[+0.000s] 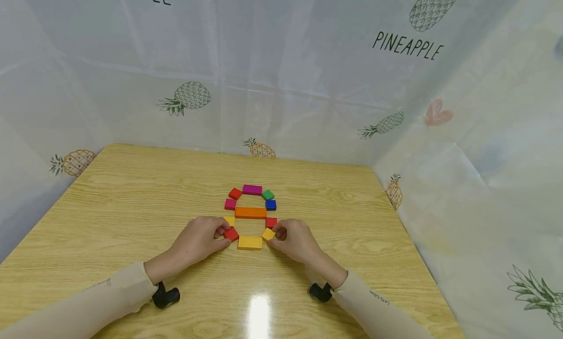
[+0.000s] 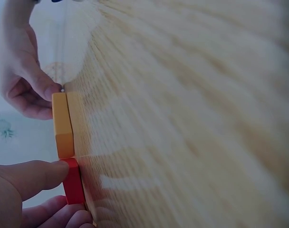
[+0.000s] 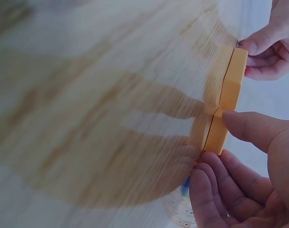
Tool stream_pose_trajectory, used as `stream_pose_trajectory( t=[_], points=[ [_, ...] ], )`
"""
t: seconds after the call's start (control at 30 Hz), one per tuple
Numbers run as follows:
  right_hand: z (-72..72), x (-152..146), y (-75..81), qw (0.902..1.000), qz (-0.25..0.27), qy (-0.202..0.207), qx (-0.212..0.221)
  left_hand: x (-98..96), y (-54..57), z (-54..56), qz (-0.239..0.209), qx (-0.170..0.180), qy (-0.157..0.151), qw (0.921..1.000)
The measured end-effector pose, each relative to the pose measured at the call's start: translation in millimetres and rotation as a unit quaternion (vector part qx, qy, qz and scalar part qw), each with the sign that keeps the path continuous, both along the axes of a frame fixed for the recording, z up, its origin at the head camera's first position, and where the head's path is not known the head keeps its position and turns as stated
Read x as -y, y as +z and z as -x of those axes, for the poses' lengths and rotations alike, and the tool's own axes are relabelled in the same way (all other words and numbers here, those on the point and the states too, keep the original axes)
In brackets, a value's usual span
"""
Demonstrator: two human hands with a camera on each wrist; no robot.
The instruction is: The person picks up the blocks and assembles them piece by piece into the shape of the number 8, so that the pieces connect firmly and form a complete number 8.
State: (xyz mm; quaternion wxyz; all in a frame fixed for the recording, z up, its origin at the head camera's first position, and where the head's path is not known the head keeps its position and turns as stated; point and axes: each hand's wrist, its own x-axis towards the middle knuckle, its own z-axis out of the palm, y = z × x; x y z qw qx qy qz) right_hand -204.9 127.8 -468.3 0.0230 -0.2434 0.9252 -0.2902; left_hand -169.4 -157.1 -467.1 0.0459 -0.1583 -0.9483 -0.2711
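Observation:
Coloured blocks lie on the table in a figure-eight outline. At its lower left my left hand (image 1: 198,239) pinches a small red block (image 2: 73,183) between thumb and fingers. My right hand (image 1: 298,241) pinches a small yellow block (image 3: 215,134) at the lower right. Between these two lies a longer yellow block (image 1: 249,243), which forms the bottom; in the wrist views each pinched block sits against one end of it. Just above the left fingers another yellow block (image 1: 229,221) is partly covered. A second red block (image 1: 271,222) lies above the right fingers.
An orange bar (image 1: 250,213) crosses the outline's middle. Above it stand a pink block (image 1: 230,204), a red block (image 1: 235,193), a magenta bar (image 1: 252,189), a green block (image 1: 268,195) and a blue block (image 1: 270,205). Pineapple-printed sheets (image 1: 281,85) hang behind the wooden table (image 1: 145,192).

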Motion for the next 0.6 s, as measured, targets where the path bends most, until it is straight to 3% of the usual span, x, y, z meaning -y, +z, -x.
stream_pose_trajectory(
  t=[0.6],
  points=[
    [0.4,-0.7,-1.6,1.0,0.002,0.004,-0.009,0.0,0.6,0.7,-0.005,0.001,-0.001,1.0]
  ],
)
